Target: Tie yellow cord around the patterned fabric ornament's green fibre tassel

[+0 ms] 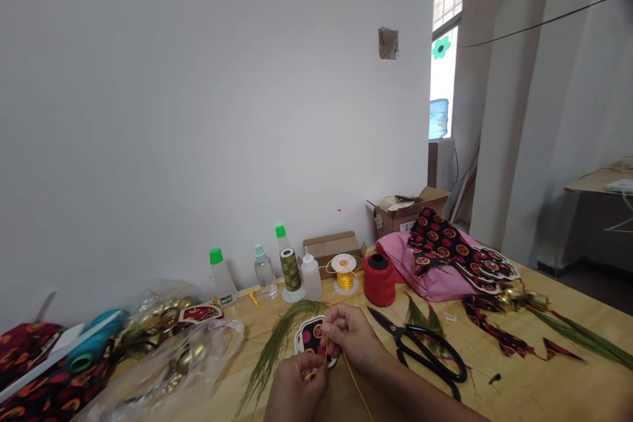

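Note:
Between my two hands runs a thin yellow cord [353, 379]. My left hand [299, 386] pinches it low down, and my right hand [353, 336] pinches it higher up, close by. Just behind the fingers lies a dark patterned fabric piece with a white edge [310, 336], partly hidden by my hands. A green tassel [270, 349] fans out to its left. Black-handled scissors [420, 346] rest beside my right forearm, blades pointing up and left.
Along the wall stand glue bottles [311, 277], an olive thread cone [291, 270], a yellow cord spool [345, 277] and a red thread cone [380, 283]. Plastic-bagged bells [188, 353] lie left. Patterned cloth [438, 241], pink fabric [430, 283] and a cardboard box [408, 214] are right.

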Tool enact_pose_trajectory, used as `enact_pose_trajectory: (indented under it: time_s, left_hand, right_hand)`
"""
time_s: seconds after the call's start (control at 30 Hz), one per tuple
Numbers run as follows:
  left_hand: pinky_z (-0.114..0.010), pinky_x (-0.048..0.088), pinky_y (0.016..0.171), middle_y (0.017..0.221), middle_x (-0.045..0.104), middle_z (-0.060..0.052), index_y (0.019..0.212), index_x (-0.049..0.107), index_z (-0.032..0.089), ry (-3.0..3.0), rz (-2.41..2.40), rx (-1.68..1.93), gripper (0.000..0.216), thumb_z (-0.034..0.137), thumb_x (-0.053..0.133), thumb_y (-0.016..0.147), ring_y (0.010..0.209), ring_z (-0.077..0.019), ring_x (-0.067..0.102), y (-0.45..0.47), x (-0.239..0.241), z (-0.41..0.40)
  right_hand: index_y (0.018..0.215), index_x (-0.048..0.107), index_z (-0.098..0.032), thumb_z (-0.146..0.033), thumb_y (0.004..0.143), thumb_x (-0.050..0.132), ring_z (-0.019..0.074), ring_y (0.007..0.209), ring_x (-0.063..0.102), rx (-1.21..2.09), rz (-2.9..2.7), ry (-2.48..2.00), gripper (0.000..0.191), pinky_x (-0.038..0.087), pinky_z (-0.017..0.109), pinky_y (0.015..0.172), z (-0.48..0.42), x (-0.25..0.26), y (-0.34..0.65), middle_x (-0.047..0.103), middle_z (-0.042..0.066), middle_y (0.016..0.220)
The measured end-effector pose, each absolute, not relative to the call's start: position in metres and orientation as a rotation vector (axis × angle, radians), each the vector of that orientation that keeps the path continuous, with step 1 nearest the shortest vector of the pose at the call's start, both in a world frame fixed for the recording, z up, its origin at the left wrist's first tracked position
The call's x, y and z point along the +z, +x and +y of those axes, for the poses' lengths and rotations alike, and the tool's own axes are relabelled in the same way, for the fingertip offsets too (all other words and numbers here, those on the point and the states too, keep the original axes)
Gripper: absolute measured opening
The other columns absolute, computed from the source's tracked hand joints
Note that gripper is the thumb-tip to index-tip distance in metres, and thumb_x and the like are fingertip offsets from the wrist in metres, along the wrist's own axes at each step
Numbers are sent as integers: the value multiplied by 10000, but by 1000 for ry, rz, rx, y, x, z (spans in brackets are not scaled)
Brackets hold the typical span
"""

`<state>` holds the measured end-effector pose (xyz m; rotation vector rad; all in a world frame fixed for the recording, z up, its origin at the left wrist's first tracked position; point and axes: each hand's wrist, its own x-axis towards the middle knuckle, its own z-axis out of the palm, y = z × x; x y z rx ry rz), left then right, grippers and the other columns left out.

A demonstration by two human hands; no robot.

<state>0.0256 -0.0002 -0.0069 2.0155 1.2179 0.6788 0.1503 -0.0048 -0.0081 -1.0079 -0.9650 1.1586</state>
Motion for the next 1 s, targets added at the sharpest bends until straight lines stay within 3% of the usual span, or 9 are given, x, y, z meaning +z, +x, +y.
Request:
enact_pose_trajectory:
  time_s: [0.53,0.77,1.0]
  left_hand:
    - [-242,428,576,658,700,-60,675,681,146,2028,1138,643,291,321,449,693,645,-216,612,22,4,-5]
    - [-259,449,646,761,710,-63,759,645,144,1829,1140,765,253,338,537,638,721,-216,624,21,1,-3]
    - [-248,448,495,556,684,-34,744,628,129,1650,1176,821,276,359,563,606,537,-193,612,23,-8,0]
  right_hand:
    - [610,436,-155,-397,521,620,29,292,380,1103,-916,-1092,316,285,166,330,0,-16,151,510,-73,397]
    - [618,439,-155,-416,521,613,39,302,410,1088,-916,-1087,328,324,175,339,-6,-4,155,529,-64,425]
    - [621,444,-150,-419,536,605,38,321,427,1059,-899,-1080,324,329,168,349,-9,1,155,537,-54,446]
